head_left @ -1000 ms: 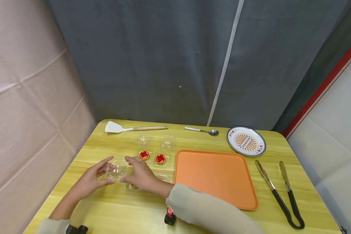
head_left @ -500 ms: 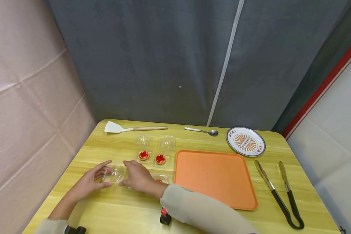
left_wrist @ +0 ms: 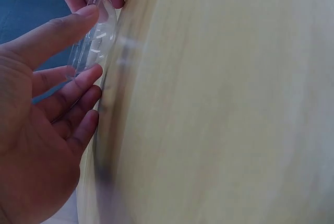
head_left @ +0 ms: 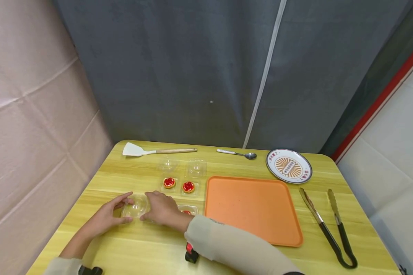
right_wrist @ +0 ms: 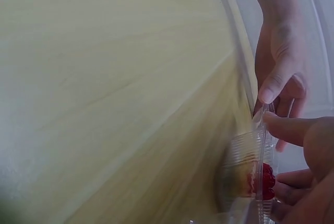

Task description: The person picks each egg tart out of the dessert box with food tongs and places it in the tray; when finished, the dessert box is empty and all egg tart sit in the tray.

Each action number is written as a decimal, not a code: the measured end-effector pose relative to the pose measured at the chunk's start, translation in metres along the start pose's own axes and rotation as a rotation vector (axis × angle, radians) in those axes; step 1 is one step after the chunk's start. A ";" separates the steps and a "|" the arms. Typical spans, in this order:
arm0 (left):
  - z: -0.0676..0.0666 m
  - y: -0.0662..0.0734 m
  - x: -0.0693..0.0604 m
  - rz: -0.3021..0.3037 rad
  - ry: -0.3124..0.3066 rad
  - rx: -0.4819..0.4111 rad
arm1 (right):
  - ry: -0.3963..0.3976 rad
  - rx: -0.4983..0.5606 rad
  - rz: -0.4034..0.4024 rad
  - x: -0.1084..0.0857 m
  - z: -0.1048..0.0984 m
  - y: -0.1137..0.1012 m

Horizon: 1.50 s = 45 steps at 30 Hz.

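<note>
Low over the wooden table, my left hand grips the rim of a clear plastic box's domed lid. The left wrist view shows thumb and fingers on opposite sides of this lid. My right hand holds the same clamshell box beside the lid. Its ribbed base and a red-topped tart inside appear in the right wrist view; from the head, my right hand hides them. Another boxed red-topped tart lies partly behind my right wrist.
Two open clear boxes hold tarts farther back. An orange tray lies right of them. Along the back are a white spatula, a spoon and a plate. Black-handled tongs lie at the right.
Both hands have come slightly toward the front with the box. The lid has tipped down flatter, and the tart under my right hand has gone out of the head view.
</note>
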<state>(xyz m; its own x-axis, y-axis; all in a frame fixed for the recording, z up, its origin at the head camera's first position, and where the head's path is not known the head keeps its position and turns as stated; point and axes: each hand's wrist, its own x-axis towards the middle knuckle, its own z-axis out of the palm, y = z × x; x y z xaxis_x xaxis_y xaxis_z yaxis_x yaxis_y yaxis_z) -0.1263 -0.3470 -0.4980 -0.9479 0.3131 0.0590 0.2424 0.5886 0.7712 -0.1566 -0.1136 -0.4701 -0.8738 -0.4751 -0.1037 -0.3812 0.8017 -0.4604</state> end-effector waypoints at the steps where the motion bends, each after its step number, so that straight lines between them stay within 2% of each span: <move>1: 0.000 0.001 0.000 -0.009 -0.003 0.008 | -0.004 -0.006 0.000 0.000 0.000 0.000; 5: 0.000 0.003 0.001 -0.029 -0.004 0.023 | -0.022 -0.027 -0.004 0.000 -0.001 -0.001; 17: 0.000 0.005 0.000 -0.010 -0.016 0.010 | -0.039 -0.030 -0.021 -0.002 -0.007 0.000; 20: -0.001 0.009 0.000 -0.007 -0.019 0.051 | -0.033 -0.020 -0.026 -0.004 -0.010 0.000; 28: -0.006 0.023 0.003 0.032 0.027 0.196 | -0.005 0.022 -0.070 -0.013 -0.023 0.005; 32: -0.007 0.034 0.005 0.044 0.018 0.242 | 0.015 0.066 -0.129 -0.021 -0.030 0.012; 36: -0.004 0.052 0.009 0.056 0.006 0.253 | 0.017 0.094 -0.197 -0.031 -0.038 0.019; 45: 0.016 0.091 0.018 0.083 -0.028 0.247 | 0.029 0.188 -0.248 -0.053 -0.051 0.043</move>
<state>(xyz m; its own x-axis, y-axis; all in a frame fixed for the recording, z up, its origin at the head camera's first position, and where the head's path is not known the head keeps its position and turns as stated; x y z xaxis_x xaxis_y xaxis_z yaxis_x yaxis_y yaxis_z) -0.1180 -0.2764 -0.4368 -0.9176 0.3860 0.0954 0.3653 0.7235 0.5857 -0.1425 -0.0350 -0.4392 -0.7705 -0.6350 0.0564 -0.5240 0.5804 -0.6234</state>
